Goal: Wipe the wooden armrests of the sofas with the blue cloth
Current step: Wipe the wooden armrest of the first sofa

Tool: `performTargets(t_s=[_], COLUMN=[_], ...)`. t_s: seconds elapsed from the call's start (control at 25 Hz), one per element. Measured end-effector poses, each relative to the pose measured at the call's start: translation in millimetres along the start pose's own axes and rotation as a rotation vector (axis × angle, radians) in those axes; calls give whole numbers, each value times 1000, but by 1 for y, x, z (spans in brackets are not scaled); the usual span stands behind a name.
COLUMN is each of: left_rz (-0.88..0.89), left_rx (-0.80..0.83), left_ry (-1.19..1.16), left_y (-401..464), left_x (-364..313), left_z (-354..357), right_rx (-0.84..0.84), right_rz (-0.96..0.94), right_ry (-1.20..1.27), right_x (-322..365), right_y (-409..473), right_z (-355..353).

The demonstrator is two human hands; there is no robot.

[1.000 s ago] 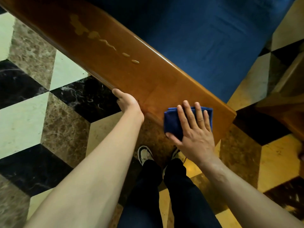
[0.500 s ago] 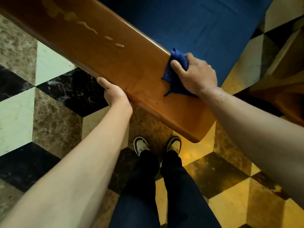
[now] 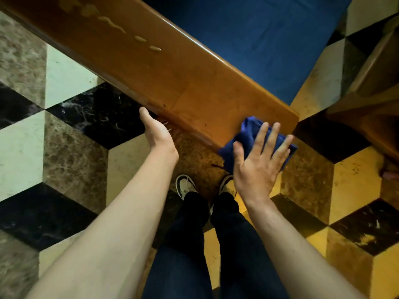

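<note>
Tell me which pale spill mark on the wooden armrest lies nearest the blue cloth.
The small oval droplet, last in the spill trail, lies nearest the blue cloth; the other marks sit farther up the wooden armrest.

A wooden armrest [image 3: 194,83] runs diagonally from upper left to right of centre, with a blue seat cushion [image 3: 269,39] beyond it. The right hand [image 3: 257,167], fingers straight and spread, presses a crumpled blue cloth [image 3: 248,134] against the armrest's near end, the cloth hanging partly over the edge. The left hand [image 3: 156,132] rests against the armrest's near side edge, thumb pointing up along it. Pale droplets [image 3: 140,38] lie in a line on the wood farther up. Below, two shoes [image 3: 185,186] stand on a checkered marble floor [image 3: 75,147].
</note>
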State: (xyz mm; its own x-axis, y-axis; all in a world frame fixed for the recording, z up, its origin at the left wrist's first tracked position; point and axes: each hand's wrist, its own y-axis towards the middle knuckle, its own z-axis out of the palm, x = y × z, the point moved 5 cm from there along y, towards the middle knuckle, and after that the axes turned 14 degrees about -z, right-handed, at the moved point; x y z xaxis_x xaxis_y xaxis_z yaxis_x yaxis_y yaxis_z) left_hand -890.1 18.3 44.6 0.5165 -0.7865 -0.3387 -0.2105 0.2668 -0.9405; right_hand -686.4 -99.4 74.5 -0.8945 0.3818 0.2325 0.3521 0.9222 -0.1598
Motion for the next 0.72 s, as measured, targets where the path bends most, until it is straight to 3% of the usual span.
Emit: performTargets(t_s=[0.08, 0.28, 0.6, 0.72], left_rz=[-5, -46, 4, -71], left_rx=[-25, -12, 80, 105], left_ry=[28, 25, -41, -128], left_y=[4, 13, 17, 15], left_x=[-1, -12, -47, -47], left_z=[-11, -25, -31, -34], right_rx=[75, 125, 70, 131], right_rz=[-210, -720, -1067, -1290], right_ry=[-167, -279, -276, -373], right_x=[13, 79, 214, 211], right_y=[-1, 45, 104, 97], right_z=[5, 13, 35, 36])
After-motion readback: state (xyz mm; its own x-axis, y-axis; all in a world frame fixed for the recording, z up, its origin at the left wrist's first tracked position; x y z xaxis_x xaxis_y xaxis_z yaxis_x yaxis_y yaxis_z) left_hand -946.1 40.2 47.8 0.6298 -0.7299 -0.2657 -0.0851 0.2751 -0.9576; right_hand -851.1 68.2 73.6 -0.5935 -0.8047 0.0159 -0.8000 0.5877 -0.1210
